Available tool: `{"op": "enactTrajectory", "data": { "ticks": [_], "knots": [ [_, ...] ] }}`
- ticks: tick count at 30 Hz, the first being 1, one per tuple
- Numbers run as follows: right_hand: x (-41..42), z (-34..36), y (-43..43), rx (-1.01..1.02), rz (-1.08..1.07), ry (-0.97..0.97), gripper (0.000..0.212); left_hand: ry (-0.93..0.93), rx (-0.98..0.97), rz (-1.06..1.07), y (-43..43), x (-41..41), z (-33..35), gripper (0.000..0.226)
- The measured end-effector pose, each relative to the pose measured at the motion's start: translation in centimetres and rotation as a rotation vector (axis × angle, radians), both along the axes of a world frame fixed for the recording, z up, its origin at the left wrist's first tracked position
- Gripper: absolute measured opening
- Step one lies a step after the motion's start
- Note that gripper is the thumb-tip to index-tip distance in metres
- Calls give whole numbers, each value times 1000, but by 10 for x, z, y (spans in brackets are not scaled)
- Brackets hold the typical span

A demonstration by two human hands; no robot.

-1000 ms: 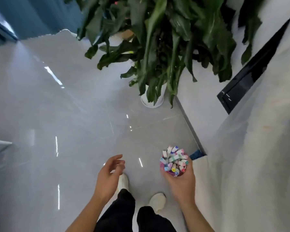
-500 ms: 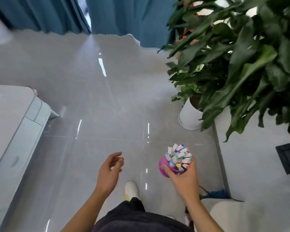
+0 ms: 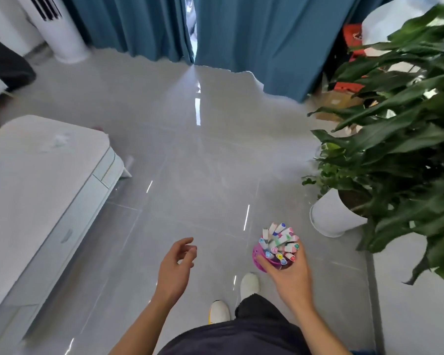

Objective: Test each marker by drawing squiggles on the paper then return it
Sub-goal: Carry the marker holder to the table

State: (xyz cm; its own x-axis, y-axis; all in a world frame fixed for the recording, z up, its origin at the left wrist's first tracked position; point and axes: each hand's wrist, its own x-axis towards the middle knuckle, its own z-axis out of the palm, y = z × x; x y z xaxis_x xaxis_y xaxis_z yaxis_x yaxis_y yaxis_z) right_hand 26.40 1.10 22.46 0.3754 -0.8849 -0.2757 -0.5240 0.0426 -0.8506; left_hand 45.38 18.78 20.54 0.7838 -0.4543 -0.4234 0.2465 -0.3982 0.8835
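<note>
Head view: pink cup (image 3: 258,255) of markers (image 3: 280,240) was gripped by right hand (image 3: 291,276), low centre-right. Left hand (image 3: 174,267) was held loose, empty. Open tiled floor (image 3: 190,188) was bounded by white cabinet (image 3: 36,180) left, potted plant (image 3: 395,149) right, blue curtains (image 3: 254,42) beyond. Marker print too small to be read.

The pink cup (image 3: 256,253) is mostly lost behind the right hand (image 3: 291,276), markers (image 3: 280,242) sunk inside so only caps show; the plant (image 3: 400,139) runs off the right edge, blurred.
</note>
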Motion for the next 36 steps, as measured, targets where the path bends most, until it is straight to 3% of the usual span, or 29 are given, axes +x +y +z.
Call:
{"op": "enactTrajectory", "data": {
  "ticks": [19,25,36],
  "knots": [
    [252,-10,-135,52,221,-65,72,-11,78,168,-97,200,-3,23],
    [322,-5,-189,52,237,-67,63,-4,84,198,-143,263,-3,26],
    [427,-11,-256,21,216,-8,67,50,67,204,-221,377,-6,25]
  ]
}}
